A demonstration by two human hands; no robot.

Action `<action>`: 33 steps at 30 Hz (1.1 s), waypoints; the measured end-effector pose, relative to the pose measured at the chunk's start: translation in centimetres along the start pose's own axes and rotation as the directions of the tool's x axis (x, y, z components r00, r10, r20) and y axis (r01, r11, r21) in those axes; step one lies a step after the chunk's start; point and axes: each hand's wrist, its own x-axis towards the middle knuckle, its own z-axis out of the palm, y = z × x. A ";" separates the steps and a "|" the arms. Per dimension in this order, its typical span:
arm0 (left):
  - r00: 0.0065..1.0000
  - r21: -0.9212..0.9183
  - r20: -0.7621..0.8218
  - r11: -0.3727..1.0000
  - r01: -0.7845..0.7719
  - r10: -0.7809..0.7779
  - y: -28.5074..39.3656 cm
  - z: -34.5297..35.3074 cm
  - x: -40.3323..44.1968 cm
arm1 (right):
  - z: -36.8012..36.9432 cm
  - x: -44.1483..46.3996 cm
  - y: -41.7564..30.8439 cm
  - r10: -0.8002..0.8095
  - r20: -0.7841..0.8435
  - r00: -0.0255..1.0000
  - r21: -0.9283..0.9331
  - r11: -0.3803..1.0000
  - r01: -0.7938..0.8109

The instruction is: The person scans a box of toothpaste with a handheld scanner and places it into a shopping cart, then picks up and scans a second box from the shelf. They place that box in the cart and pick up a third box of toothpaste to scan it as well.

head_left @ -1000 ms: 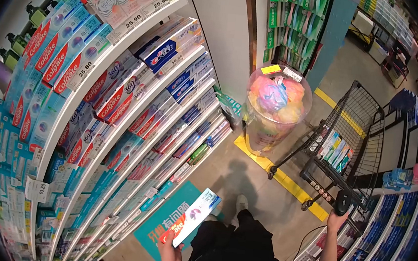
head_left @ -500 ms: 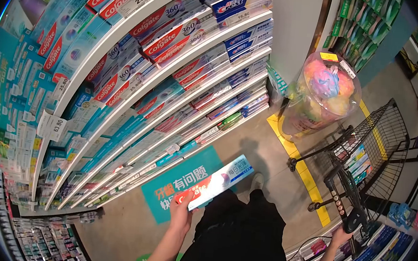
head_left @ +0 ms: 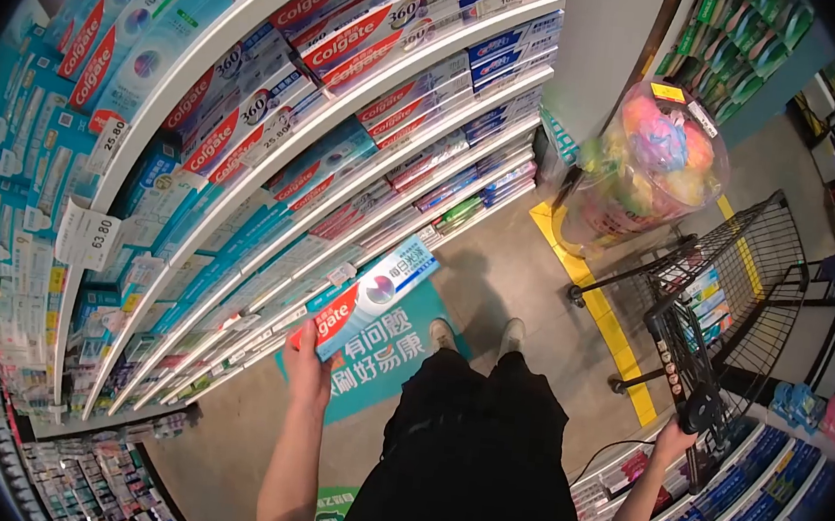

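My left hand [head_left: 309, 369] is closed on one end of a Colgate toothpaste box [head_left: 374, 295], which tilts up to the right in front of the lower shelves. Red lettering and a round purple mark show on the box. On the right, my right hand [head_left: 673, 441] grips the handle of a black shopping cart [head_left: 754, 258]. Several boxes [head_left: 707, 306] lie in the cart. Curved white shelves [head_left: 246, 159] full of toothpaste boxes fill the left side.
A clear bin [head_left: 647, 172] of colourful puffs stands by the end of the shelves. Yellow tape [head_left: 598, 313] and a teal floor sign [head_left: 388, 358] mark the floor. More stocked shelves [head_left: 726, 501] stand at the lower right, and green packs [head_left: 735, 45] hang at the top right.
My left hand has moved left and up toward the shelves with the toothpaste box. The view has turned, so the shelves fill more of it. My right hand stays on the cart handle.
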 end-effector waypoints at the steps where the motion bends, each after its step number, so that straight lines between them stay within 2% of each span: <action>1: 0.999 0.048 0.001 0.998 -0.037 0.037 0.5 -0.1 1.2 | 0.2 -0.1 0.0 0.003 0.004 1.000 0.009 1.000 -0.004; 4: 0.990 -0.017 0.047 0.991 -0.132 0.132 2.2 -0.1 5.3 | 0.7 -1.5 -1.7 0.024 0.017 1.000 0.026 0.999 -0.024; 5: 0.968 -0.078 0.071 0.969 -0.234 0.240 2.7 0.4 6.8 | 0.7 -2.0 -3.1 0.032 0.020 0.999 0.024 0.999 -0.032; 7: 0.942 -0.072 0.065 0.943 -0.324 0.329 3.5 0.8 9.7 | 1.0 -3.0 -3.8 0.012 -0.008 1.000 0.071 0.997 -0.012; 8: 0.927 -0.070 0.060 0.928 -0.367 0.371 3.7 0.9 11.1 | 1.0 -3.4 -3.8 0.014 0.003 1.000 0.024 1.000 -0.014; 11: 0.896 -0.166 0.086 0.893 -0.419 0.436 4.0 1.0 15.3 | 1.5 -4.2 -4.4 0.032 0.034 0.999 0.038 0.999 -0.033; 15: 0.856 -0.176 0.129 0.861 -0.477 0.500 4.1 0.5 19.8 | 2.3 -5.0 -2.8 0.026 0.085 0.996 0.130 0.991 -0.037; 18: 0.860 -0.100 0.065 0.860 -0.500 0.507 5.3 0.7 20.8 | 2.3 -6.0 -4.0 0.025 0.089 0.996 0.111 0.993 -0.034; 20: 0.868 -0.117 0.049 0.866 -0.487 0.495 6.1 0.9 21.1 | 2.4 -6.8 -5.6 0.023 0.050 0.998 0.086 0.996 -0.027; 26: 0.853 -0.113 0.096 0.857 -0.503 0.513 6.2 1.1 23.8 | 2.1 -7.9 -5.0 0.026 0.081 0.996 0.129 0.991 -0.037; 29: 0.859 -0.107 0.109 0.865 -0.491 0.501 6.1 1.7 24.0 | 1.8 -8.8 -8.7 0.043 0.083 0.996 0.083 0.995 -0.050; 32: 0.854 -0.070 0.115 0.862 -0.502 0.507 6.2 2.0 24.6 | 2.2 -8.9 -5.8 0.043 0.069 0.997 0.130 0.990 -0.052; 33: 0.857 -0.062 0.110 0.864 -0.500 0.504 6.2 2.1 24.8 | 2.1 -9.0 -5.7 0.050 0.069 0.996 0.093 0.994 -0.057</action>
